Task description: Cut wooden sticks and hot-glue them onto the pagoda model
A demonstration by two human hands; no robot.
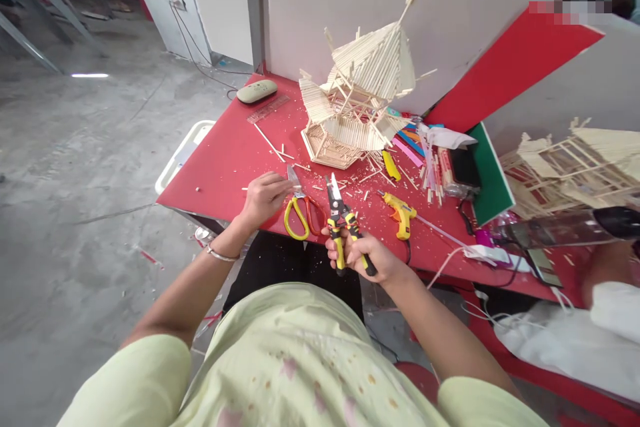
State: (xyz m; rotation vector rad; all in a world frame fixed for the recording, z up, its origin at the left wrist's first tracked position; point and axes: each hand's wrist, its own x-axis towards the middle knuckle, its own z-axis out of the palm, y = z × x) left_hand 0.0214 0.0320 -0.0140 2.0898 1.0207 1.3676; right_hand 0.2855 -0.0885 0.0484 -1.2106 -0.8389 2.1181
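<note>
My right hand (367,255) is wrapped around the yellow-and-black handles of a pair of wire-stripper pliers (340,213), jaws pointing away from me and handles spread. Over the table's front edge, my left hand (267,197) is closed in a pinch, with a short pale wooden stick (296,188) at its fingertips. Just beneath and beside those fingertips lie scissors (297,219) with one yellow and one red handle loop. Farther back stands a tiered pavilion model (360,100) built of thin wooden sticks, its roof peaked and its base many-sided.
Stick scraps litter the red table (210,173). To the right lie a yellow glue gun (400,213), a yellow cutter knife (391,165) and coloured strips. An oval case (257,91) sits back left. Another stick model (575,167) and a person's white clothing (545,347) are at far right.
</note>
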